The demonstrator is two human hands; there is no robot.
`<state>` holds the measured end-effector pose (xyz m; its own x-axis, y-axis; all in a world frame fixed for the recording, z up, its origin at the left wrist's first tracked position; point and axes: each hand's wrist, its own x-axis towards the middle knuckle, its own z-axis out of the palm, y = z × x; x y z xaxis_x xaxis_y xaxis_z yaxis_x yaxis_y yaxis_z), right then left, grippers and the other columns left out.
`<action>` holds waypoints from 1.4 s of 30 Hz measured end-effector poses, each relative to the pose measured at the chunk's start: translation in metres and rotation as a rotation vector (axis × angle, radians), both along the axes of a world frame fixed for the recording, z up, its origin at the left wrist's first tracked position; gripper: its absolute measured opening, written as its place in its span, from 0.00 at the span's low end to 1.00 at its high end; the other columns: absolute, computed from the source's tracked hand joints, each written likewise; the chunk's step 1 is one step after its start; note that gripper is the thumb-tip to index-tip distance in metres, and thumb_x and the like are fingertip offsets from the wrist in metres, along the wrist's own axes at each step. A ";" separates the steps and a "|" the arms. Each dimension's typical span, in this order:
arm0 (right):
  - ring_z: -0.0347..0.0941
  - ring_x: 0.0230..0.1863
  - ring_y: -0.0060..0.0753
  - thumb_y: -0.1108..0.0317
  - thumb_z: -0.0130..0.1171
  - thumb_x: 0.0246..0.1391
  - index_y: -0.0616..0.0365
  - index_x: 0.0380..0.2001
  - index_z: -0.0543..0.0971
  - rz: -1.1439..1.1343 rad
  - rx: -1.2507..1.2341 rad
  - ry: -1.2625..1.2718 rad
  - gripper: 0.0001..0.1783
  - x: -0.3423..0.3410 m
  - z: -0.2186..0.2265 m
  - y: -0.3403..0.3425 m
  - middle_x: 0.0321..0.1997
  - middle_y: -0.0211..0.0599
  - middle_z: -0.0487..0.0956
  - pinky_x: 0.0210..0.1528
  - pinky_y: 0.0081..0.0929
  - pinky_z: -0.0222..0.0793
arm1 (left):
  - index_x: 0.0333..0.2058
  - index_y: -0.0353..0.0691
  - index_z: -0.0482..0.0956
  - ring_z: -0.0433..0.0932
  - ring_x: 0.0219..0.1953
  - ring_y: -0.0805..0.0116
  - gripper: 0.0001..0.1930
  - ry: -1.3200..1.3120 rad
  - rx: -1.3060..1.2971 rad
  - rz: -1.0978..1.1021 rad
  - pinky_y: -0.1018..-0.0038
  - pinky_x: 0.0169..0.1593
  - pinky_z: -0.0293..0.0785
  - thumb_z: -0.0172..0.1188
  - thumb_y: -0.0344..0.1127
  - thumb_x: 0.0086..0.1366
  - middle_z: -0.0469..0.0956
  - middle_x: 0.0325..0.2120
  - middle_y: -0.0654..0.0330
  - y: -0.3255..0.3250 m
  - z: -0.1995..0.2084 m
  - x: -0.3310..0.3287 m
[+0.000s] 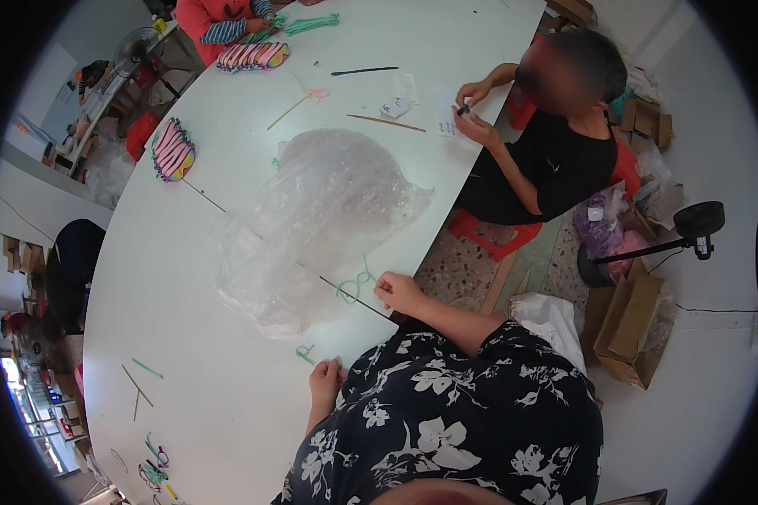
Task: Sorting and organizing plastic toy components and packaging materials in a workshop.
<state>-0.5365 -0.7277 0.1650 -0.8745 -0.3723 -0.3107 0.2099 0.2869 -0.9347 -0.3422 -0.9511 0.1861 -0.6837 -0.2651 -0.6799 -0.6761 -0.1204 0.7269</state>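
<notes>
My right hand [398,292] rests at the table's near right edge with its fingers curled together. At its fingertips is a thin pale green frame [348,291] of two rings, like an eyeglass frame. Lower and to the left, my left hand [327,380] is closed at the table edge. A small pale green looped strip [303,351] runs up to its fingertips; how firmly it is gripped is too small to tell. Beyond both hands lies a large crumpled clear plastic bag [337,194] on the white table [194,286].
A person in black [556,160] sits at the right, holding a small dark object; another in red [206,29] handles green strips at the far side. Bundles of colourful frames [173,151], thin sticks [386,124] and loose glasses [154,467] lie about. A cardboard box [632,328] stands right.
</notes>
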 end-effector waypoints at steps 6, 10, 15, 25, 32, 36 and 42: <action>0.72 0.17 0.21 0.70 0.57 0.52 0.63 0.29 0.73 0.000 0.020 0.023 0.07 0.000 0.002 0.000 0.21 0.31 0.74 0.20 0.21 0.69 | 0.26 0.36 0.74 0.70 0.16 0.77 0.11 0.011 -0.008 -0.004 0.82 0.21 0.64 0.53 0.36 0.65 0.74 0.16 0.63 0.000 -0.003 0.001; 0.72 0.16 0.21 0.70 0.57 0.52 0.62 0.29 0.73 -0.004 0.026 0.062 0.06 0.001 0.000 0.000 0.20 0.31 0.74 0.20 0.20 0.69 | 0.23 0.38 0.75 0.63 0.15 0.82 0.13 0.017 -0.003 0.058 0.83 0.20 0.56 0.54 0.38 0.64 0.70 0.14 0.69 0.006 0.002 0.000; 0.74 0.17 0.24 0.69 0.57 0.51 0.61 0.28 0.74 -0.028 0.013 0.097 0.07 0.004 -0.006 -0.001 0.20 0.35 0.77 0.21 0.22 0.70 | 0.24 0.37 0.75 0.66 0.17 0.81 0.12 -0.035 -0.028 0.039 0.83 0.21 0.59 0.55 0.38 0.63 0.72 0.16 0.67 0.008 0.011 -0.005; 0.72 0.17 0.19 0.72 0.57 0.51 0.63 0.29 0.73 0.004 -0.015 0.097 0.06 0.002 -0.007 -0.002 0.21 0.31 0.75 0.20 0.18 0.69 | 0.49 0.35 0.63 0.69 0.53 0.58 0.20 0.341 0.400 0.422 0.64 0.51 0.69 0.55 0.39 0.64 0.69 0.47 0.55 -0.025 0.061 -0.069; 0.73 0.17 0.21 0.71 0.57 0.51 0.63 0.29 0.73 0.047 -0.031 0.023 0.06 -0.004 -0.004 0.003 0.20 0.31 0.75 0.20 0.19 0.69 | 0.57 0.42 0.56 0.65 0.57 0.53 0.29 0.429 0.358 0.510 0.56 0.54 0.66 0.59 0.39 0.61 0.65 0.49 0.61 -0.019 0.068 -0.101; 0.74 0.18 0.22 0.70 0.57 0.51 0.62 0.29 0.73 0.079 -0.006 -0.069 0.07 -0.008 0.006 0.005 0.20 0.32 0.75 0.18 0.20 0.68 | 0.59 0.45 0.54 0.66 0.55 0.53 0.30 0.497 0.349 0.606 0.58 0.53 0.67 0.58 0.38 0.61 0.65 0.50 0.59 -0.015 0.072 -0.111; 0.75 0.18 0.22 0.68 0.57 0.52 0.61 0.30 0.73 0.136 -0.026 -0.086 0.07 -0.012 0.005 0.008 0.20 0.34 0.76 0.16 0.19 0.66 | 0.53 0.39 0.61 0.73 0.45 0.64 0.17 0.616 0.331 0.729 0.68 0.45 0.74 0.49 0.30 0.65 0.70 0.47 0.57 -0.023 0.079 -0.122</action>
